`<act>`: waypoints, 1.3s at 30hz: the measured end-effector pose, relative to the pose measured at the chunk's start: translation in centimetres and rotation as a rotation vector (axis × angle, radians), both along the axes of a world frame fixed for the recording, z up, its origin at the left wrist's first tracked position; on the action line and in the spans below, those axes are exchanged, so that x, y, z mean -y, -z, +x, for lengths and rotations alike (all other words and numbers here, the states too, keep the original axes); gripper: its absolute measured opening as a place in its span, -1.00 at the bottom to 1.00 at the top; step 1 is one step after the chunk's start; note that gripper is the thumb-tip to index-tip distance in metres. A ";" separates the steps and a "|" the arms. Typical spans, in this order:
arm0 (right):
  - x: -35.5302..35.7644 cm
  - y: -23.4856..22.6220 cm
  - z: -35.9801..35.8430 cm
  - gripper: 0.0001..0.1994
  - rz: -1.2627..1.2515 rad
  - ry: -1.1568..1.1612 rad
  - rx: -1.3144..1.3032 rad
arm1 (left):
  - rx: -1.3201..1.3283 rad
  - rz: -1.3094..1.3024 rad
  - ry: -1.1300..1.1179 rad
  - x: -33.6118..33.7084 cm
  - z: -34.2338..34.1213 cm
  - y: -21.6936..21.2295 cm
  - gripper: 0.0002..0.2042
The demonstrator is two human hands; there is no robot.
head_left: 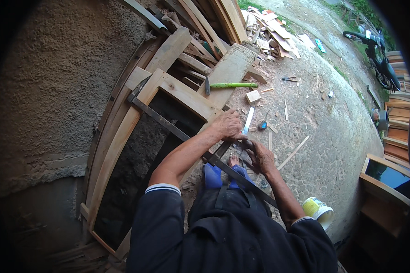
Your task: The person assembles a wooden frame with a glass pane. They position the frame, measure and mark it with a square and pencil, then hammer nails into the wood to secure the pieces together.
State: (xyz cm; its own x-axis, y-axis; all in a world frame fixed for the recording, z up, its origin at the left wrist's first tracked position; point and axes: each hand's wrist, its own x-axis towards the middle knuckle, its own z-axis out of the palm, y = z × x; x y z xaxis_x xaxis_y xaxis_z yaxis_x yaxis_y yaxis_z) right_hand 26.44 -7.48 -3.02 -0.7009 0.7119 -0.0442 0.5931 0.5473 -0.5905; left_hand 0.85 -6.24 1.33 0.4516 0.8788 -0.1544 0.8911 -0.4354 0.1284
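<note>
A long dark metal bar clamp (175, 130) lies across a wooden frame (187, 96) with dark openings. Its far end hooks over the frame's left edge, and its bar runs past my lap to the right. My left hand (228, 125) is over the frame's right side near the clamp's jaw (212, 158), its fingers curled; what they grip is hidden. Close beside it, my right hand (261, 157) is closed at the screw end of the clamp. The fingertips of both hands nearly meet. A narrow bright strip (248, 120) shows just beyond them; I cannot tell whether it is touched.
A green-handled hammer (232, 85) lies on a thick plank (228, 68). Around it are a wood block (253, 96), a blue tape measure (263, 125), pliers (290, 79) and offcuts. A bucket (319, 211) sits by my right elbow. A rough wall (54, 91) rises at left; a motorcycle (380, 63) stands far right.
</note>
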 end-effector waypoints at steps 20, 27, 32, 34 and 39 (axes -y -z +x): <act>-0.2 -1.9 -1.7 -0.53 -0.061 0.015 0.255 | 0.370 0.023 0.029 -0.5 -2.3 2.3 -0.50; 0.3 -1.5 -2.8 -0.47 0.074 0.017 0.194 | 0.222 0.509 -0.778 -0.6 -26.7 -2.2 -0.51; 0.1 -1.9 -4.8 -0.45 -0.007 0.062 0.267 | 0.113 -0.112 -0.945 -0.4 -36.3 -1.2 -0.27; 0.1 -2.5 -5.4 -0.45 -0.008 0.056 0.294 | 0.134 -0.054 -0.960 -0.8 -36.3 0.3 -0.20; -2.1 -3.1 -6.0 -0.65 -0.354 0.055 0.494 | 0.088 -0.085 -0.998 -1.6 -36.4 1.5 -0.17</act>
